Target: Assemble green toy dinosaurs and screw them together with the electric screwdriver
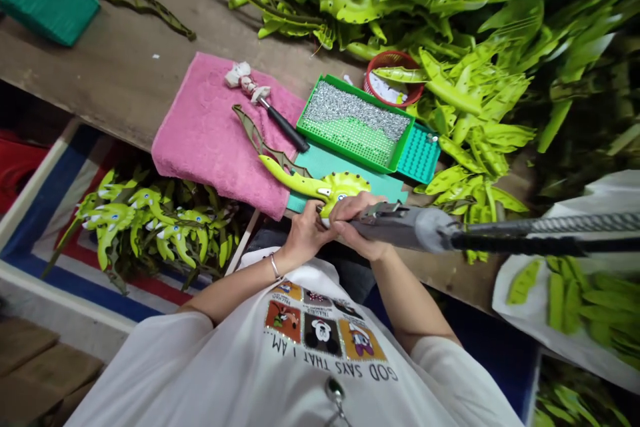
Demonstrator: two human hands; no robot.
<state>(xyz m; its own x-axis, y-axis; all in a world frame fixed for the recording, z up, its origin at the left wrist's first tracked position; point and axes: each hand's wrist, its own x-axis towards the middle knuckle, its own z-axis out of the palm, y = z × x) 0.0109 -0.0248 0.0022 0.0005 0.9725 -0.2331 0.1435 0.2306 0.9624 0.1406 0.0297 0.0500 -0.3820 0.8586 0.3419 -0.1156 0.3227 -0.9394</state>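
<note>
My left hand (pixel 306 235), a bracelet on its wrist, grips the near edge of a lime-green plastic toy part (pixel 345 185) shaped like a horned creature's head, with a painted eye. My right hand (pixel 361 221) is wrapped round the front of a grey power screwdriver (pixel 403 230), held nearly level. Its tip points at the toy part between my two hands, and the fingers hide the contact. A dark olive strip (pixel 253 130) lies just behind the toy's long curved piece. Beneath is a teal mat (pixel 330 159).
A green tray (pixel 305 128) of small silver screws stands behind the mat, beside a teal pegged tray (pixel 419 153) and a red basket (pixel 395 103). A black-handled tool (pixel 284 125) rests on a pink towel (pixel 187 117). Green parts (pixel 350 0) heap behind; similar toys (pixel 145 220) fill a left-hand box.
</note>
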